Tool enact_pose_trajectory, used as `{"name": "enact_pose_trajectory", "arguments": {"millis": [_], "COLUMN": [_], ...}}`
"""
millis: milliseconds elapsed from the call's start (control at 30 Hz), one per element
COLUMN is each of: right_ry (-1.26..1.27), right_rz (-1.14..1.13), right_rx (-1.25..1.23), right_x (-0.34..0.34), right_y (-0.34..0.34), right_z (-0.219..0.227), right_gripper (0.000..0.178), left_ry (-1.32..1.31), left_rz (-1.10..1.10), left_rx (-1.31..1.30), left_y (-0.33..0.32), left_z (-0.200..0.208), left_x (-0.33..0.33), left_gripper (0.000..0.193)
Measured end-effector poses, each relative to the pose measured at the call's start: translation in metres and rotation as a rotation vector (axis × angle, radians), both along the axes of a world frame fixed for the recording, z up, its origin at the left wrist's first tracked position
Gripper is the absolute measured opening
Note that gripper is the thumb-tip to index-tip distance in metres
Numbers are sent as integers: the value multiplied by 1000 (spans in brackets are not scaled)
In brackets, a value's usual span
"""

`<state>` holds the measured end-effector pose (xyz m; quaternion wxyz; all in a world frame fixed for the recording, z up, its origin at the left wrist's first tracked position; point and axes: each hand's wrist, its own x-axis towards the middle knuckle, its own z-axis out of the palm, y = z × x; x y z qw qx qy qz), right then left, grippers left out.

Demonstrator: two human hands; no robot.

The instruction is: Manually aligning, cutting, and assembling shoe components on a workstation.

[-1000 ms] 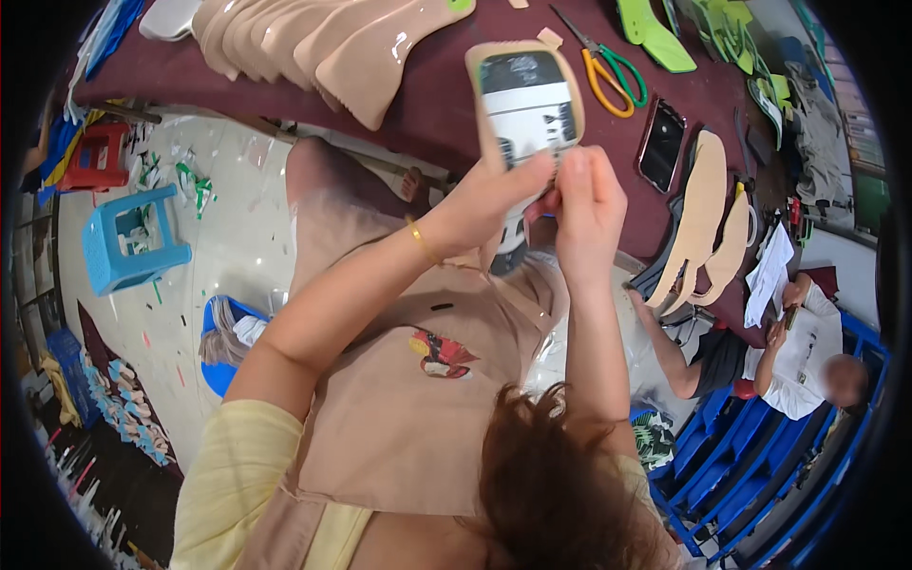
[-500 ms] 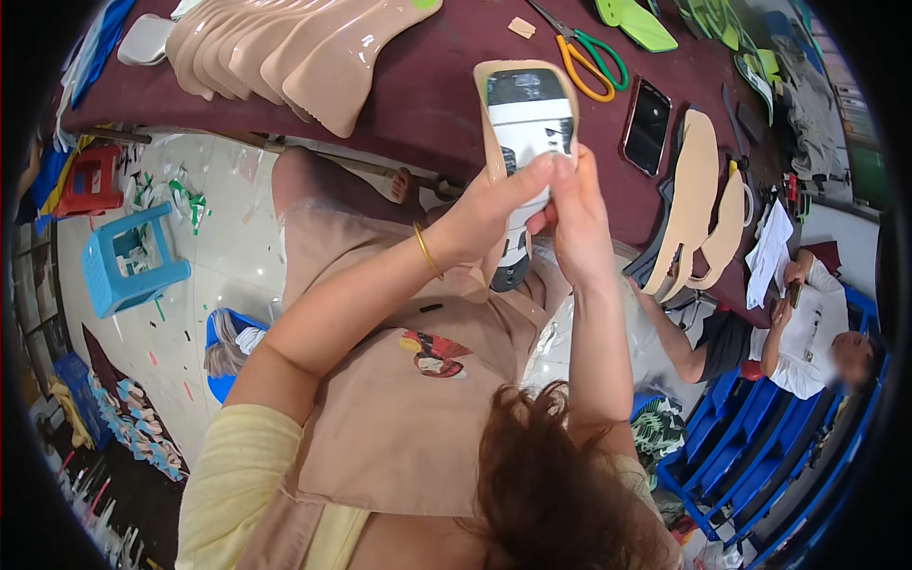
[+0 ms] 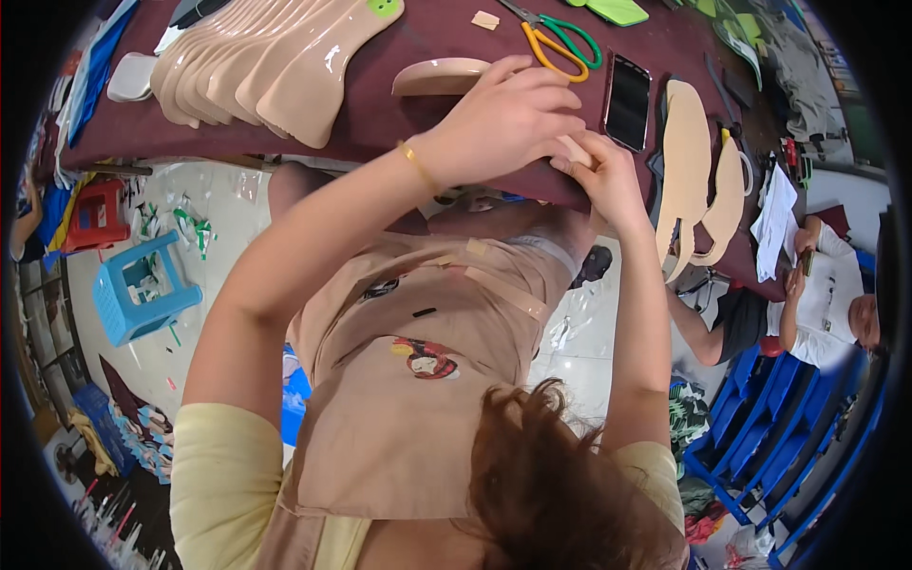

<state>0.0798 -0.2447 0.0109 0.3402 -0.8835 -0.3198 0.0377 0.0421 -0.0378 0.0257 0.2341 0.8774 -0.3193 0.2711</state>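
My left hand is over the table's near edge, its upper fingers fanned out, its thumb and lower fingers drawn in beside my right hand. My right hand faces it, thumb and fingers pinched. Between their fingertips a small part of a beige piece shows; the rest is hidden, so I cannot tell its kind. Just beyond my left wrist, a shiny beige shoe sole rests on the table, partly covered by that hand. Scissors with orange and green handles lie past my fingers.
A row of overlapping glossy beige soles occupies the maroon tabletop at left. A phone and flat beige soles lie at right. Blue and red stools stand at left. Another person sits at right.
The sole with the white-and-black piece has left my two-handed grip; a beige sole now lies on the table. My hands have moved forward and turned toward each other around a small beige piece.
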Motion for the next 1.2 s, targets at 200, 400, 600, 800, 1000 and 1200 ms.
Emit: {"name": "enact_pose_trajectory", "arguments": {"millis": [200, 400, 600, 800, 1000, 1200], "right_ry": [393, 523, 314, 377, 656, 681], "right_rz": [-222, -291, -460, -376, -151, 31], "right_rx": [-41, 78, -101, 72, 702, 1069], "right_x": [9, 11, -2, 8, -27, -56], "right_y": [-45, -70, -54, -62, -94, -14], "right_z": [29, 24, -18, -3, 29, -4], "right_gripper": [29, 28, 34, 28, 17, 12], "left_ry": [30, 3, 279, 733, 815, 763], "left_rz": [-32, -34, -47, -203, -444, -127], "left_rx": [73, 29, 247, 670, 26, -477], "left_y": [-2, -1, -6, -39, 8, 43], "left_z": [-39, -38, -11, 26, 36, 49], "left_x": [31, 29, 40, 66, 10, -52], "left_gripper": [27, 23, 22, 47, 42, 32]}}
